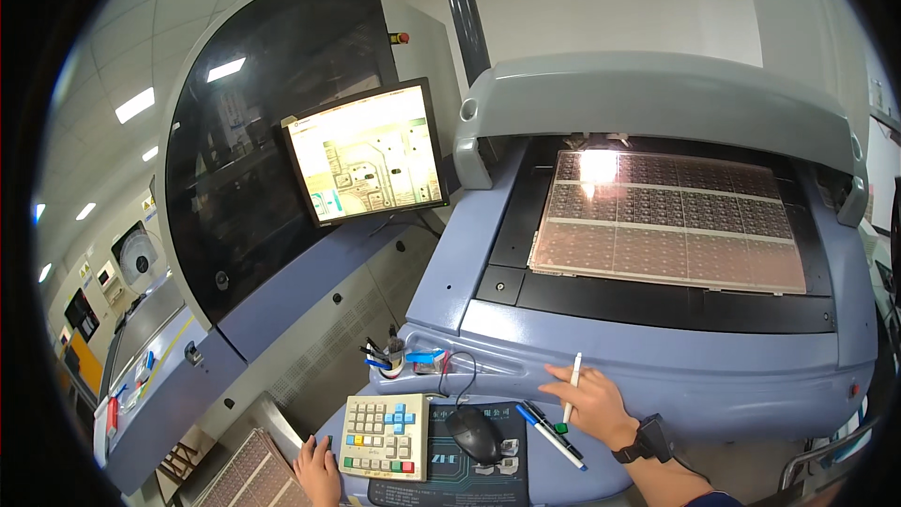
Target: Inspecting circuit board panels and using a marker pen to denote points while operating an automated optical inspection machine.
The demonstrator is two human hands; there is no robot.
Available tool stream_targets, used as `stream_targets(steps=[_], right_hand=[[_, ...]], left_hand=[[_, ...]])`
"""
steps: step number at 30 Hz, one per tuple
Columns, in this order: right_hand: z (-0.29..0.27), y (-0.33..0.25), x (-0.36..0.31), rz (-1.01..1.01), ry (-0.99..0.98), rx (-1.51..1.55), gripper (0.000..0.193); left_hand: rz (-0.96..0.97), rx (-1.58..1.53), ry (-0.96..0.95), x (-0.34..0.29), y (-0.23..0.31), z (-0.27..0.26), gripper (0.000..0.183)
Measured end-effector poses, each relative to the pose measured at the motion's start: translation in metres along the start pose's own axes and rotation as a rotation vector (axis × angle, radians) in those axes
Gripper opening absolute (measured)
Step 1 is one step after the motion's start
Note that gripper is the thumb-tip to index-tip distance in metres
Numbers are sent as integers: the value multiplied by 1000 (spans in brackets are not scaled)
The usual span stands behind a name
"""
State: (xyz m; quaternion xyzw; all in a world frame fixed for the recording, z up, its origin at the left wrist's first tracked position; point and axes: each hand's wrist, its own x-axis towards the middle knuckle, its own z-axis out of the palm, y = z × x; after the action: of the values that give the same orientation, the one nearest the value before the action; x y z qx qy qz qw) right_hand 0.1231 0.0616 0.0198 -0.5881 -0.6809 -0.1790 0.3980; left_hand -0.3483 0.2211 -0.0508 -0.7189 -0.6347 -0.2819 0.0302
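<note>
We've got pale lettering on the dark mouse pad (441, 483), bottom centre: a line of characters near its top edge, big letters mid-pad, small print along the lower left. We can't read the key legends on the beige keypad (386, 438), just left of it, or the tiny screen text on the monitor (364, 154), upper centre-left.

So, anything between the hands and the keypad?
Nothing visible for the left hand, right at the left edge of the keypad. For the right hand, holding a white pen, yes: loose pens, then the black mouse, lie between.
</note>
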Motion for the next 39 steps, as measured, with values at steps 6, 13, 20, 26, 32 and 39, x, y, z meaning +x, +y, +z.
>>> stream_targets(steps=[6,13,20,26,32,39], right_hand=[[-2,-4,1,-11,-13,9,31],[-1,-3,1,-13,-7,17,34],[-1,-6,4,4,-7,22,32],[0,-8,6,13,31,44,33],[1,-9,5,25,38,39,33],[0,-10,5,36,30,38,32]], left_hand=[[-40,-8,-11,-3,15,-10,32],[-38,-8,-34,-3,14,-10,30],[-28,-12,-8,-5,12,-9,32],[-28,-11,0,-4,14,-10,30],[-67,-22,-27,-2,14,-9,30],[-72,-58,3,-3,14,-8,29]])
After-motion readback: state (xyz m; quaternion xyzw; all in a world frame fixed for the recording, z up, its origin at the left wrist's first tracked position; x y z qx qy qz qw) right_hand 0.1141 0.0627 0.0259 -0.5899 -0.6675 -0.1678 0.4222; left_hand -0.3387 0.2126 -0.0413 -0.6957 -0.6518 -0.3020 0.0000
